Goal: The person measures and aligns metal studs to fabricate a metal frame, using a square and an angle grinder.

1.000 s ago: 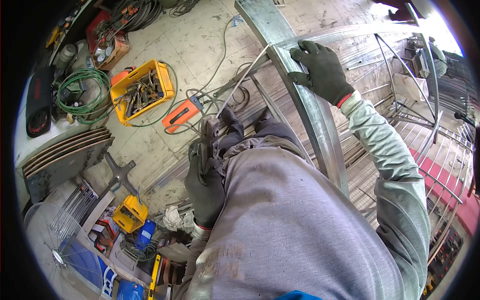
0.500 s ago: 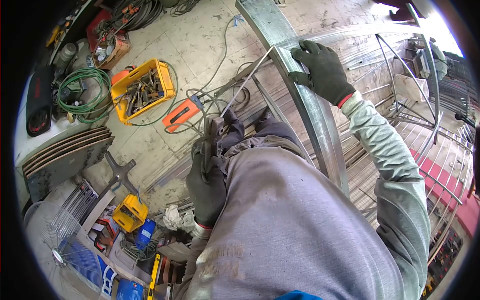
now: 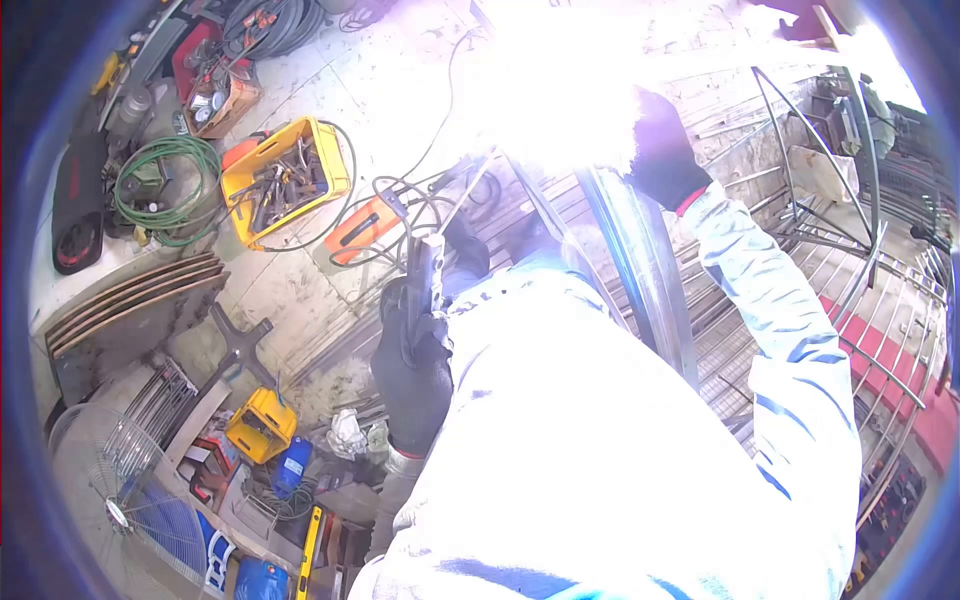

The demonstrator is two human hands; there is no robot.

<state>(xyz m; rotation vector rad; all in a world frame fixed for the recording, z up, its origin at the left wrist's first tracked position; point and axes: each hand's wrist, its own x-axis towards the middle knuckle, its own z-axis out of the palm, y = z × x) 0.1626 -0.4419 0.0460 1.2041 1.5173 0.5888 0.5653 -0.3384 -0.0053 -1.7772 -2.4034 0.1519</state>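
My left hand (image 3: 412, 370), in a dark glove, is closed around a welding electrode holder (image 3: 428, 272). A thin welding rod (image 3: 472, 190) runs from the holder up toward the steel tube (image 3: 652, 275), and its tip is lost in a blinding white arc glare. My right hand (image 3: 668, 150), gloved too, is at the upper part of this tube. Glare hides its fingers and whatever they touch. The tube's upper end is also washed out, while its lower part shows in front of my body.
Left on the floor are a yellow crate (image 3: 335, 150) of tools, an orange machine (image 3: 365, 228) with cables, and a green hose (image 3: 165, 190). A fan (image 3: 120, 510) stands lower left. Metal frames (image 3: 860, 160) and a barred grille (image 3: 880, 350) are at the right.
A bright arc has flared up near the rod's tip, whitening the tube's top, my right fingers and my clothing. Both hands stay in about the same place.
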